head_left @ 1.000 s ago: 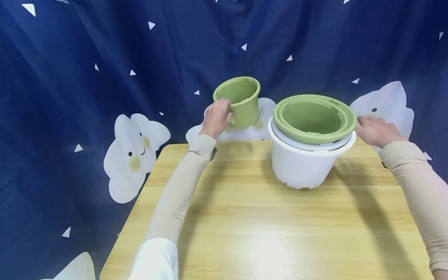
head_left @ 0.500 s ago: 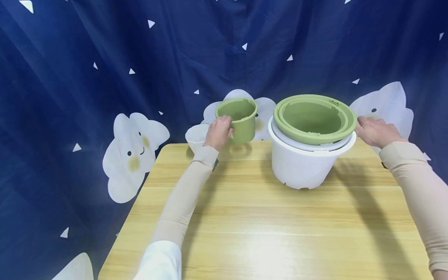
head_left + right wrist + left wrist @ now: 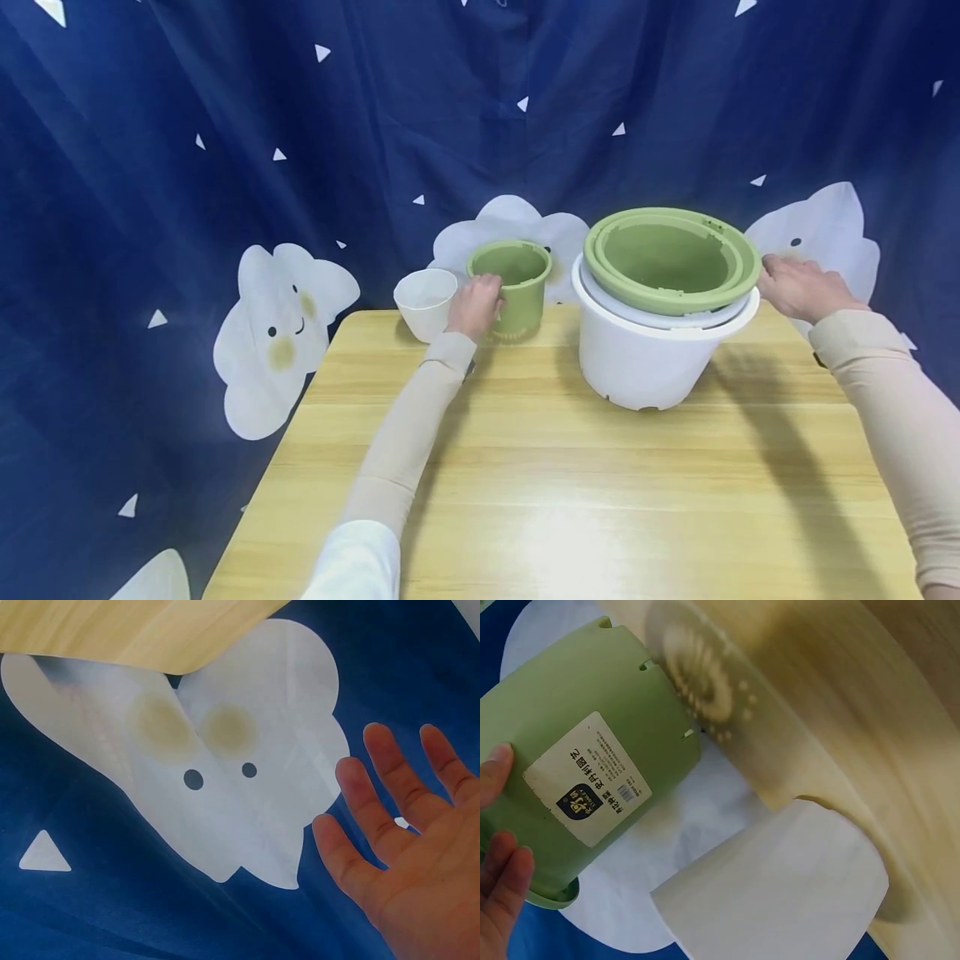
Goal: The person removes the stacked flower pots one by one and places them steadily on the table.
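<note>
The fingers point(image 3: 496, 859) of the left hand point(image 3: 476, 306) are curling round the small green pot point(image 3: 512, 287), gripping its wall just under the rim; in the left wrist view a thumb tip is pressing beside the white printed label point(image 3: 589, 778) on the pot's side. The pot is standing at the far edge of the wooden table point(image 3: 570, 492), left of the middle. Just beside it, toward the far left corner, a small white pot point(image 3: 424, 302) is sitting upright, apart from the hand.

The fingers point(image 3: 390, 817) of the right hand point(image 3: 799, 287) are lying straight and spread, holding nothing; the fingertips are reaching the rim of the large green pot point(image 3: 670, 257), though contact is hard to judge. That green pot is nesting, slightly tilted, inside a large white pot point(image 3: 648, 354), which is standing near the far right part of the table.

Behind the table a dark blue curtain point(image 3: 225, 125) is hanging, printed with white clouds point(image 3: 217, 780) and small triangles.
</note>
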A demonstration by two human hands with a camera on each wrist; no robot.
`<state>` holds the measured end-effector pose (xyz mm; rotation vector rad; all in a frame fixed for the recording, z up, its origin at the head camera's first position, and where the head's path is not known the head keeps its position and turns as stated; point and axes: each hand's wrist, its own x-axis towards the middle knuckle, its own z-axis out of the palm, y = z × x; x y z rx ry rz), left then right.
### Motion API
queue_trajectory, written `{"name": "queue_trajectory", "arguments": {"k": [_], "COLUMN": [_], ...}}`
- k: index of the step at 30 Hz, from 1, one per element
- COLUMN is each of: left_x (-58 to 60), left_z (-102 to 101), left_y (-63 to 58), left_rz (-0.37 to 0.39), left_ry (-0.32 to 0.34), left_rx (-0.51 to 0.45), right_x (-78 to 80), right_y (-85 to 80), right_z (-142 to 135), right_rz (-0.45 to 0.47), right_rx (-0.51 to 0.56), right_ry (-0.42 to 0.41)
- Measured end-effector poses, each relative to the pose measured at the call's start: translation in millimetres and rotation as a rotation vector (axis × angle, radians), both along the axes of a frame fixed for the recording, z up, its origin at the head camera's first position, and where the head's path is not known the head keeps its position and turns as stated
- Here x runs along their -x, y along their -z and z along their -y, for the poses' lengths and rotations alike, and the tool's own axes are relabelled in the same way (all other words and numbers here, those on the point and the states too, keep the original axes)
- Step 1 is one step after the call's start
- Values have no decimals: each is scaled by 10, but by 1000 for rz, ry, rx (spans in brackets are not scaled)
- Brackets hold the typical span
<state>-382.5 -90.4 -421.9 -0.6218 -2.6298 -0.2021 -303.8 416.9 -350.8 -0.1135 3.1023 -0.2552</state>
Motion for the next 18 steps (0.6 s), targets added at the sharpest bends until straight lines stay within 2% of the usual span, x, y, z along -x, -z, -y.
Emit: {"name": "queue_trajectory", "arguments": {"k": [4, 11, 18], "left_x": [19, 54, 60], "left_z": [-14, -58, -101], "left_y": [78, 235, 375], "left_rz": [-10, -10, -37], "left_ry": [14, 4, 27], "left_rx": [17, 101, 111], "right_x": [14, -3, -11], "right_y": [18, 1, 2], "right_z": [-1, 9, 24], "right_rz": [8, 12, 15], "right_rx": [2, 4, 11], "right_ry": [2, 4, 4]}}
